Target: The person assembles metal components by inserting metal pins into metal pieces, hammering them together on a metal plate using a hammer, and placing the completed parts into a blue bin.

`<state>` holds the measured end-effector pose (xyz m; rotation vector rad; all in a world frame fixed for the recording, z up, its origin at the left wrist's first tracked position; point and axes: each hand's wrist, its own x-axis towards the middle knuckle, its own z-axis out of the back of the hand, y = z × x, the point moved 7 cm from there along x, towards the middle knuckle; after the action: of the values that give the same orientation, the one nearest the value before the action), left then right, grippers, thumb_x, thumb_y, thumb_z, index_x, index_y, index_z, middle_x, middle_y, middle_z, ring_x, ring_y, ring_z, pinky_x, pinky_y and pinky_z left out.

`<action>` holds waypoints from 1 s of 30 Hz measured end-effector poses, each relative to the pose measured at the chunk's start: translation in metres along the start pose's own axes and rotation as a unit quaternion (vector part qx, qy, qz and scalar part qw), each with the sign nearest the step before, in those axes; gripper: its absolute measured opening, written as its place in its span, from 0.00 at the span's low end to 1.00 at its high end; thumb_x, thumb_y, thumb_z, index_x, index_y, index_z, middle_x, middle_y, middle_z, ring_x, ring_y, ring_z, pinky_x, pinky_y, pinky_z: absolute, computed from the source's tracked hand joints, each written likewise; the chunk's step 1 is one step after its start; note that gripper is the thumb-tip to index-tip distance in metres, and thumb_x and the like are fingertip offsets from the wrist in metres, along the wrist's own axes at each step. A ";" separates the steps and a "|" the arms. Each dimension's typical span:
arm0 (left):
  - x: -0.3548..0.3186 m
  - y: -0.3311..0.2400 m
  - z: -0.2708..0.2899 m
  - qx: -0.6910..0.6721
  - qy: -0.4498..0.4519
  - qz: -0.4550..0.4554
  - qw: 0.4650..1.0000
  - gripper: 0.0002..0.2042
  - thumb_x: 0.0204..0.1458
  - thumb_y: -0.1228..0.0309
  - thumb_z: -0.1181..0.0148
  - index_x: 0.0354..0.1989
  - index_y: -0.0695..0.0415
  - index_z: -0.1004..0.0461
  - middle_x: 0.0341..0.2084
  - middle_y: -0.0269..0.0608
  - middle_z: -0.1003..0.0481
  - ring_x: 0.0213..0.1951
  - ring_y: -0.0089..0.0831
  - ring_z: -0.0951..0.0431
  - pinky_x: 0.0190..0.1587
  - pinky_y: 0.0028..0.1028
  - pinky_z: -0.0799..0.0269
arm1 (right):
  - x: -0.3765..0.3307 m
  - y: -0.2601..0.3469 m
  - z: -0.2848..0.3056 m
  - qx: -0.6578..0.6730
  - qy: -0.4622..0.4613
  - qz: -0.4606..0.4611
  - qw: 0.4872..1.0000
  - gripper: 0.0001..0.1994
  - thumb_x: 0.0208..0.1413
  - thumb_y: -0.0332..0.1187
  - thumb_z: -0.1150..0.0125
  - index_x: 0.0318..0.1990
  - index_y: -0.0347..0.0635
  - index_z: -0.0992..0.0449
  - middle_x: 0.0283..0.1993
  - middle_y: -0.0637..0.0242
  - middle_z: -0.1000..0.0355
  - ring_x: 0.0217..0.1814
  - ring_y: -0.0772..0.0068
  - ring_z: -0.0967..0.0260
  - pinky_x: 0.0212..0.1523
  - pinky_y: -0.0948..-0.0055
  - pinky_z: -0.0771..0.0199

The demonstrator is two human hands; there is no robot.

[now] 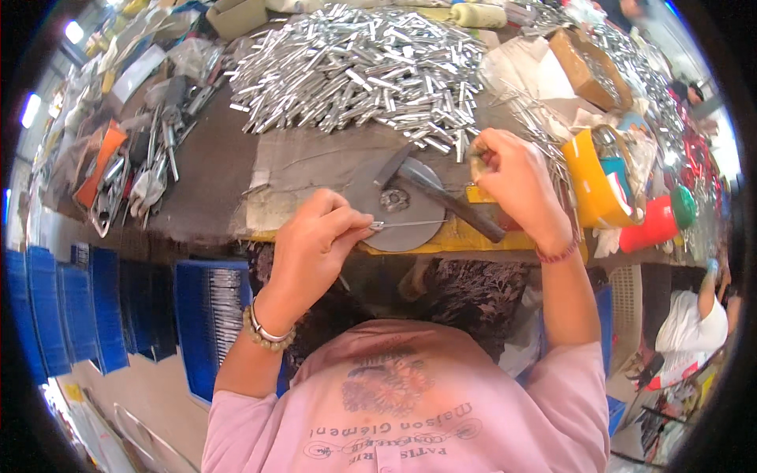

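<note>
My left hand (pixel 322 236) is closed in a pinch on one end of a thin metal rod (pixel 414 223). The rod points right, across the near part of a round grey disc (pixel 406 241) on the bench. A hammer (pixel 453 203) with a dark handle lies over this disc, its head toward the far left. Farther right, my right hand (pixel 516 185) is raised at the near right edge of a big heap of short silvery metal pieces (pixel 355 75). Its fingers are curled together, with something yellowish at the fingertips; what they hold is too small to make out.
Right of my right hand stand a yellow container (pixel 587 185) and a red container (pixel 650 226). Long thin rods (pixel 540 130) lie beside the heap. Tools and an orange piece (pixel 101 162) crowd the bench's left end. Blue crates (pixel 189 315) stand below the front edge.
</note>
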<state>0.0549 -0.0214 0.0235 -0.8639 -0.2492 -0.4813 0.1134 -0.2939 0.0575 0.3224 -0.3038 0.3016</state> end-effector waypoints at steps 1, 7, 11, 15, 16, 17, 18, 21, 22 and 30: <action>0.000 0.000 0.000 0.000 -0.001 -0.004 1.000 0.06 0.54 0.73 0.23 0.39 0.55 0.14 0.35 0.39 0.22 0.37 0.42 0.18 0.38 0.37 0.24 | -0.005 0.013 0.002 0.116 0.030 -0.033 0.992 0.07 0.55 0.25 0.30 0.42 0.38 0.17 0.41 0.56 0.17 0.42 0.57 0.16 0.46 0.59 0.17; -0.001 0.000 -0.002 0.004 0.014 -0.003 1.000 0.07 0.54 0.77 0.24 0.41 0.57 0.13 0.35 0.42 0.23 0.38 0.41 0.20 0.40 0.34 0.25 | -0.038 0.061 -0.028 0.431 0.060 -0.055 0.899 0.07 0.59 0.19 0.29 0.44 0.36 0.19 0.36 0.65 0.21 0.34 0.82 0.23 0.35 0.76 0.21; -0.003 0.001 0.000 0.010 0.002 -0.012 1.000 0.08 0.55 0.77 0.24 0.42 0.57 0.13 0.35 0.42 0.23 0.37 0.41 0.20 0.40 0.35 0.25 | -0.026 0.086 -0.020 0.295 0.035 0.066 0.953 0.11 0.54 0.18 0.31 0.45 0.37 0.18 0.40 0.58 0.20 0.38 0.61 0.19 0.39 0.66 0.18; -0.003 0.000 0.000 0.025 -0.003 -0.025 0.999 0.07 0.54 0.75 0.24 0.40 0.55 0.14 0.35 0.41 0.22 0.37 0.43 0.19 0.38 0.38 0.24 | -0.021 0.117 -0.021 0.177 -0.009 0.179 0.968 0.19 0.52 0.17 0.31 0.52 0.38 0.19 0.41 0.54 0.21 0.44 0.46 0.21 0.44 0.57 0.18; -0.004 0.000 0.001 0.021 -0.012 -0.025 0.999 0.06 0.54 0.73 0.25 0.38 0.54 0.15 0.34 0.39 0.22 0.37 0.44 0.18 0.38 0.40 0.23 | -0.020 0.121 -0.022 0.177 -0.008 0.180 0.968 0.19 0.52 0.17 0.31 0.52 0.38 0.19 0.41 0.54 0.21 0.44 0.46 0.21 0.44 0.57 0.18; -0.003 0.000 0.000 0.022 -0.014 -0.024 0.999 0.06 0.54 0.73 0.25 0.38 0.54 0.15 0.34 0.39 0.22 0.37 0.44 0.18 0.38 0.40 0.23 | -0.020 0.124 -0.023 0.211 -0.010 0.190 0.959 0.21 0.53 0.18 0.32 0.55 0.39 0.20 0.41 0.55 0.20 0.43 0.47 0.20 0.44 0.57 0.18; -0.004 0.000 0.000 0.038 -0.011 -0.031 0.999 0.06 0.54 0.73 0.25 0.38 0.54 0.15 0.34 0.39 0.22 0.37 0.44 0.18 0.38 0.40 0.23 | -0.020 0.126 -0.024 0.246 -0.012 0.199 0.949 0.23 0.53 0.18 0.32 0.58 0.40 0.20 0.40 0.56 0.19 0.43 0.48 0.19 0.43 0.56 0.18; -0.005 -0.001 -0.001 0.039 -0.007 -0.036 0.999 0.07 0.55 0.75 0.25 0.41 0.54 0.15 0.34 0.40 0.23 0.37 0.43 0.19 0.38 0.39 0.24 | -0.021 0.112 -0.025 0.291 -0.024 0.158 0.943 0.23 0.56 0.18 0.33 0.61 0.41 0.21 0.40 0.57 0.17 0.43 0.48 0.17 0.43 0.55 0.17; -0.005 -0.001 -0.001 0.022 -0.005 -0.036 0.999 0.09 0.55 0.77 0.25 0.43 0.54 0.14 0.35 0.41 0.24 0.36 0.43 0.20 0.39 0.37 0.24 | -0.023 0.109 -0.025 0.292 -0.022 0.160 0.943 0.23 0.56 0.18 0.33 0.61 0.41 0.21 0.40 0.57 0.17 0.43 0.48 0.17 0.43 0.55 0.17; -0.008 0.000 0.002 0.007 -0.014 -0.043 0.999 0.10 0.54 0.77 0.25 0.43 0.54 0.14 0.35 0.39 0.24 0.36 0.42 0.20 0.38 0.37 0.24 | -0.023 0.116 -0.027 0.227 0.023 0.166 0.959 0.22 0.59 0.20 0.34 0.62 0.41 0.23 0.40 0.55 0.17 0.43 0.47 0.17 0.42 0.53 0.18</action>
<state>0.0484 -0.0176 0.0212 -0.8489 -0.3158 -0.5474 0.0599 -0.1851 0.0561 0.7181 -0.2390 0.7137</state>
